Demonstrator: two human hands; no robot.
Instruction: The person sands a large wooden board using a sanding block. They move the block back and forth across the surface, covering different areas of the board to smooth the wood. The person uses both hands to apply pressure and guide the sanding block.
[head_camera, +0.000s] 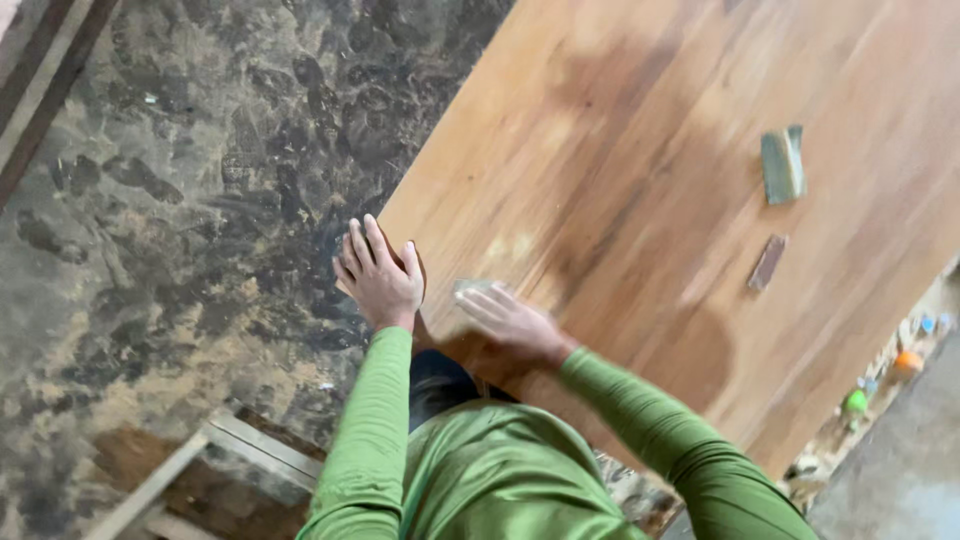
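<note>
**Two hands on the big wooden board**

We see a wide, smooth, brown wooden board (640, 180) lying flat like a table top over a dusty, dark floor (180, 200). Our left hand (378, 275) rests on the near corner of the board, fingers spread and curled over the edge. Our right hand (510, 322) lies flat on the board just beside it. It is blurry. It presses on a small pale pad (474, 288) that peeks out by the fingertips, but we cannot tell if the fingers pinch it.

We think this is the rubbing step, with one hand steadying the board. The next move calls for flat, even pressing.

We count two hands, one board, one green-grey block (782, 165) and one small brown strip (768, 262), both well apart from the hands.
</note>
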